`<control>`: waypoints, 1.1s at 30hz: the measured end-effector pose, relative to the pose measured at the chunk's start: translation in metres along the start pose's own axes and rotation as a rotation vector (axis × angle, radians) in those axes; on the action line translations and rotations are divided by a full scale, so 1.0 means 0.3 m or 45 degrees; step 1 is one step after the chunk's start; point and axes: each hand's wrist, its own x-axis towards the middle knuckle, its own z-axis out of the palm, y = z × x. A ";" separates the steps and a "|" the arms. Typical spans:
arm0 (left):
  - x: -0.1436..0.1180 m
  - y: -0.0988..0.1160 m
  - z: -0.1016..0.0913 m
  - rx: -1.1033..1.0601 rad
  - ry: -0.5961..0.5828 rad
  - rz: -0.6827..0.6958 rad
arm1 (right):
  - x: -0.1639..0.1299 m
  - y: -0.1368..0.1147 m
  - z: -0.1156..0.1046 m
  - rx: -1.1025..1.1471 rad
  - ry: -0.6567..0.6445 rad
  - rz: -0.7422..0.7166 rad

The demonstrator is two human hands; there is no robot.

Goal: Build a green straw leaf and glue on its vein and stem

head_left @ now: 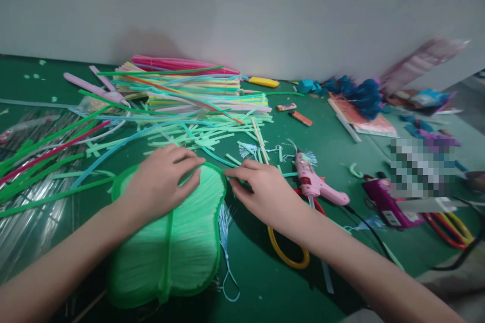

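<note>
A green, wavy-edged hand fan [193,247] with a raised fuzzy rim and a central rib stands tilted in front of me. My left hand [161,179] lies over its upper part, thumb and forefinger pinched at the top rim. At the upper right corner of the rim, my right hand [261,186] pinches the green edging between thumb and fingertips. Exactly what lies between those fingertips is too small to make out. Beside the fan's right edge, a light blue tassel [225,224] with a looped cord rests on the table.
Bundles of coloured pipe cleaners [189,86] lie along the wall, with cut pale-green pieces [212,133] before them. Clear plastic sleeves [41,227] spread at left. To the right are a pink glue gun [316,181], yellow-handled scissors [288,255] and a purple box [390,204].
</note>
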 end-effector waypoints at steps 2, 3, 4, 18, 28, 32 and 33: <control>0.001 0.000 0.000 0.016 0.006 0.015 | -0.005 -0.005 0.001 0.008 0.006 0.002; 0.001 0.000 0.001 0.022 0.009 0.021 | -0.006 -0.006 0.001 0.013 0.012 0.006; 0.000 0.000 0.001 0.027 0.012 0.026 | -0.007 -0.007 0.001 0.018 0.017 0.011; 0.000 -0.014 0.016 -0.095 -0.016 0.256 | 0.007 -0.006 0.020 -0.010 0.014 0.035; 0.006 -0.010 0.022 -0.149 -0.024 0.267 | 0.014 -0.015 0.023 -0.001 -0.015 0.044; 0.008 -0.010 0.025 -0.149 -0.023 0.257 | 0.006 -0.013 0.012 0.016 -0.010 0.051; 0.008 -0.010 0.025 -0.149 -0.024 0.255 | 0.004 -0.014 0.007 0.035 -0.011 0.061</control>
